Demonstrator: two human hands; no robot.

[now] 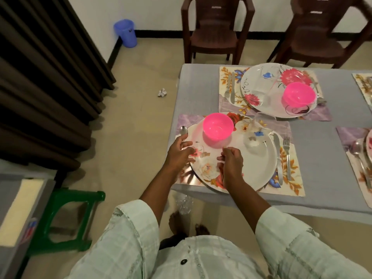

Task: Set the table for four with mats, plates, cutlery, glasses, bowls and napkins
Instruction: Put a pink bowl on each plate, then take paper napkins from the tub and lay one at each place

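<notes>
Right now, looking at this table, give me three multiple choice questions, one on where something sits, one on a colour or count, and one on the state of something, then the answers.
1. Where does the spoon of the near setting lie?
A. beside the fork
B. at the near plate's left edge
C. inside a bowl

2. What colour are the two bowls on the plates?
A. pink
B. green
C. white

3. How is the right hand over the near plate?
A. gripping the knife
B. lifting a glass
C. loosely curled, holding nothing

Answers:
1 B, the spoon shows just left of the plate rim, by the left hand.
2 A, the near bowl and the far bowl are both bright pink.
3 C, its fingers hang bent over the plate with nothing in them.
</notes>
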